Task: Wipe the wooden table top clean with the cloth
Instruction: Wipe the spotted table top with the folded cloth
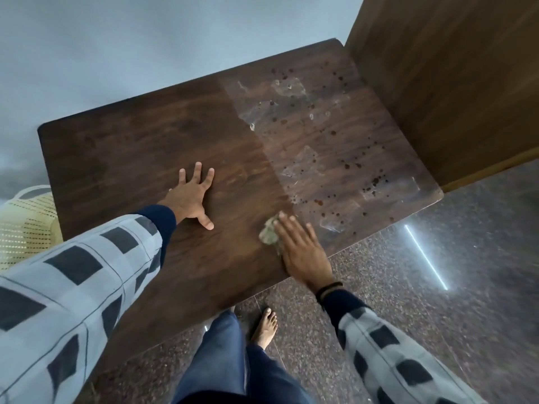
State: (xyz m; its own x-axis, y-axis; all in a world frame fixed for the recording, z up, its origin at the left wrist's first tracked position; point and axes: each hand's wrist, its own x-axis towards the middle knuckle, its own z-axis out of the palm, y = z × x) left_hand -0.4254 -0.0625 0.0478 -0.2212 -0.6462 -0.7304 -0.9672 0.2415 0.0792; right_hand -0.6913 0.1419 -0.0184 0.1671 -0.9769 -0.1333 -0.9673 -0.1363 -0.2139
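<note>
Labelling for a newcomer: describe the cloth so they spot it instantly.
Find the dark wooden table top in the middle. Near its front edge the right hand lies flat; the cloth is the crumpled greyish wad under its fingers, unlike the flat stains beside it.

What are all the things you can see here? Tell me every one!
table: one, dark brown wood, centre
cloth: one, greyish-brown, near table's front edge, under right fingers
spots: many, dark brown, table's right half
patches: several, pale, table's right half
wooden panel: one, brown, upper right beside table
perforated object: one, cream, far left beside table
floor: one, speckled brown, below
wall: one, grey, behind table
left hand: one, flat on table, fingers spread
right hand: one, pressing cloth with straight fingers
foot: one, bare, on floor
</note>
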